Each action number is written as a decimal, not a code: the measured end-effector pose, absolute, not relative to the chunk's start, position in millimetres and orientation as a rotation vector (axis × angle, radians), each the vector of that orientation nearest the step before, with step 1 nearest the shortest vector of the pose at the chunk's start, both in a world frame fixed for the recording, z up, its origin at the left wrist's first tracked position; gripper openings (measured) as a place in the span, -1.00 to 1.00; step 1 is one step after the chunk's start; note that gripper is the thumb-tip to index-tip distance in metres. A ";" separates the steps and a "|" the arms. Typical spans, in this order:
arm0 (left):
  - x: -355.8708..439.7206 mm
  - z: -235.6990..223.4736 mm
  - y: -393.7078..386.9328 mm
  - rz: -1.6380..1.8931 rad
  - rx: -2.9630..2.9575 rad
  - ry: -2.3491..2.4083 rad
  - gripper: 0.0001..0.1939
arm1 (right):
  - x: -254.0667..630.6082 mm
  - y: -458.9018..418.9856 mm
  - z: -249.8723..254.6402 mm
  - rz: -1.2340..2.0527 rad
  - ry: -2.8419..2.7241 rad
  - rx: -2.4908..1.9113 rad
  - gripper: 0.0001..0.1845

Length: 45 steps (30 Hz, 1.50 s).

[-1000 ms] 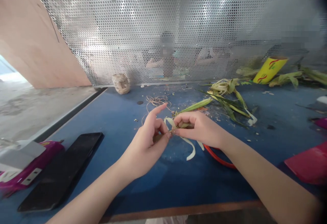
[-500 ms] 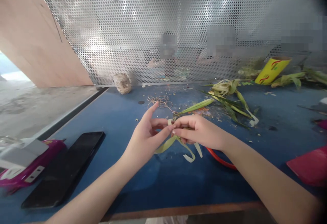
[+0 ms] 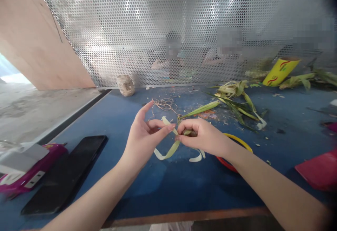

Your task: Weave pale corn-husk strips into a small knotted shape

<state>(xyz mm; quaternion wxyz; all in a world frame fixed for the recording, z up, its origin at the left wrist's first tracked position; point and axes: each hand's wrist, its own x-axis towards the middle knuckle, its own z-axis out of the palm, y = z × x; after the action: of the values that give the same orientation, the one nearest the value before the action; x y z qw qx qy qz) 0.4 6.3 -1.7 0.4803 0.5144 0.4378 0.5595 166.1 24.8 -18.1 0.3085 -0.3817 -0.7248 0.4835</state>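
Note:
My two hands meet above the middle of the blue table. My right hand is closed around a small folded bundle of pale green leaf strips, whose loose ends curl down onto the table. My left hand pinches one strip between thumb and middle finger, with the index finger raised. A long green leaf blade sticks out behind my right hand. Red-and-yellow handled scissors lie under my right wrist.
A black phone and a magenta box lie at the left. A heap of leaf scraps, thin string, a woven ball, a yellow tube and a red object surround the work spot. A perforated metal screen closes the back; people sit behind it.
My left hand has shifted its pinch along the strip and pulled it leftward, so a longer loop now hangs below. The yellow scissor handle has come into sight.

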 end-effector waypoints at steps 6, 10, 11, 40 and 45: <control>-2.1 0.1 10.9 1.378 1.208 1.093 -0.22 | 164.9 26.1 -13.6 1.479 -1.796 -0.962 -0.83; -2.1 -1.9 11.7 1.166 1.153 1.142 -0.18 | 167.3 26.5 -12.0 1.499 -1.700 -0.879 -0.82; -2.2 -2.7 11.2 1.106 1.189 1.117 -0.14 | 168.1 26.2 -11.5 1.492 -1.685 -0.862 -0.82; -3.6 -5.6 7.2 0.897 1.296 0.961 0.08 | 167.2 23.4 -13.3 1.437 -1.834 -0.859 -0.90; -5.9 -4.8 6.4 0.782 1.394 0.999 0.05 | 166.1 23.6 -13.7 1.481 -1.818 -0.828 -0.89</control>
<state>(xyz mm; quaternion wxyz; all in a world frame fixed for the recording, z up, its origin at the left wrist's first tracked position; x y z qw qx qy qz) -5.9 6.4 -4.8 0.5880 0.5982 0.4287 0.3357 166.1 23.6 -13.7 0.3215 -0.3152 -0.6923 0.5639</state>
